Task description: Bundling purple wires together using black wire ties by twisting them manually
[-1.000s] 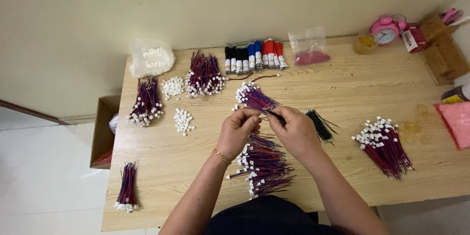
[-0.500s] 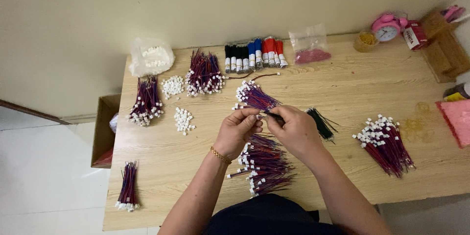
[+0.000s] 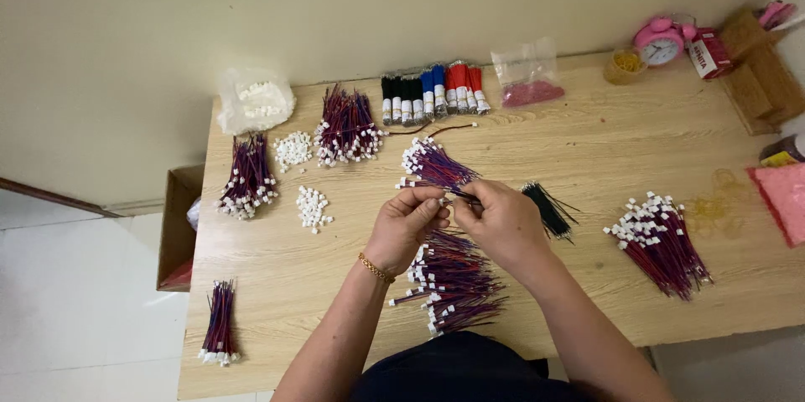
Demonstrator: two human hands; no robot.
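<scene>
Loose heap of red-blue wires (image 3: 453, 280) nearest on the worktop (image 3: 587, 150), left hand (image 3: 408, 226) and right hand (image 3: 495, 219) together pinching one thin wire (image 3: 454, 195) lying roughly crosswise above it, wire bundle (image 3: 432, 165) just beyond, clear bag of pink bits (image 3: 527, 75) and pink alarm clock (image 3: 658, 40) at the far edge

You've got 2 clear plastic bags at the back edge of the table: a crumpled bag of white connectors (image 3: 254, 100) at the back left, and a flat bag of pink pieces (image 3: 528, 75) right of centre, just beside the row of spools. Red-and-white small box (image 3: 709, 51) stands at the back right, touching the pink alarm clock (image 3: 659, 41), whose round white dial is the only display here. Brown wooden box (image 3: 759, 67) sits just right of that. Open cardboard box (image 3: 176, 226) is on the floor, against the table's left end. No signs or screens.
</scene>
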